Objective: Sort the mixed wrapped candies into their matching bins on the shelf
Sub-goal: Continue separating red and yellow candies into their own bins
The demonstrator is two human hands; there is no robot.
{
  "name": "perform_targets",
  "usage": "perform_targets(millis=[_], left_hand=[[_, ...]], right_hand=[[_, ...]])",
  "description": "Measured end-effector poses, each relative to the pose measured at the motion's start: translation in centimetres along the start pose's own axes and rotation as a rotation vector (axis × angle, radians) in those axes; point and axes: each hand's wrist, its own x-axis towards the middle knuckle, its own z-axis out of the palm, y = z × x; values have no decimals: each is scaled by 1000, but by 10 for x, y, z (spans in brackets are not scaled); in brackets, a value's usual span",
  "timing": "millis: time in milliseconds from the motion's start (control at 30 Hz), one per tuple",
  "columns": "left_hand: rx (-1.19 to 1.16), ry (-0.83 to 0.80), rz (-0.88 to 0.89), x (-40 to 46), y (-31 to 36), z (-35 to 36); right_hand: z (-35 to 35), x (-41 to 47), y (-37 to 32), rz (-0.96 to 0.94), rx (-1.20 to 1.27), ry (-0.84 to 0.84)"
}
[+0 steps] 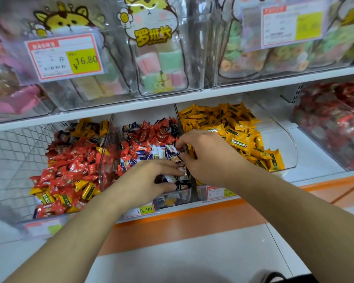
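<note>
While both hands' grips (pixel 180 166) pinch them, the candies (pixel 164 152) look white-and-navy, seemingly crinkled.

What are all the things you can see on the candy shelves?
red candies: many, red, left bin, with some yellow mixed in
mixed candies: many, red and dark blue-white, middle bin
yellow candies: many, yellow, right bin
red packs: many, red, far-right bin
marshmallows: several, pink, green and white, upper middle bin
ring sweets: many, pastel, upper right bin
price tag: one, white, orange and yellow, upper left bin front
shelf edge: one, orange, below the bins
left hand: one, holds candies in middle bin
right hand: one, pinches a candy at the divider
</note>
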Motion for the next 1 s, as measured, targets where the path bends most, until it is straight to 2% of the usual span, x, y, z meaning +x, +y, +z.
perform_targets(millis=[333,467,533,667,767,867,1000], left_hand=[[207,80,-106,-7,-31,-4],[385,174,-223,-9,-31,-14],[361,189,-237,-11,-29,-18],[149,176,-108,-9,-15,-21],[-16,75,-28,3,-5,-6],[-9,-12,9,15,-7,9],[101,-3,78,25,-12,10]], right_hand=[[-3,2,-2,22,18,-40],[-5,2,-1,27,20,-52],[-5,2,-1,28,22,-53],[-4,2,-1,23,14,-47],[-3,2,0,26,16,-38],[-3,4,1,37,28,-43],[-2,5,3,30,43,-32]])
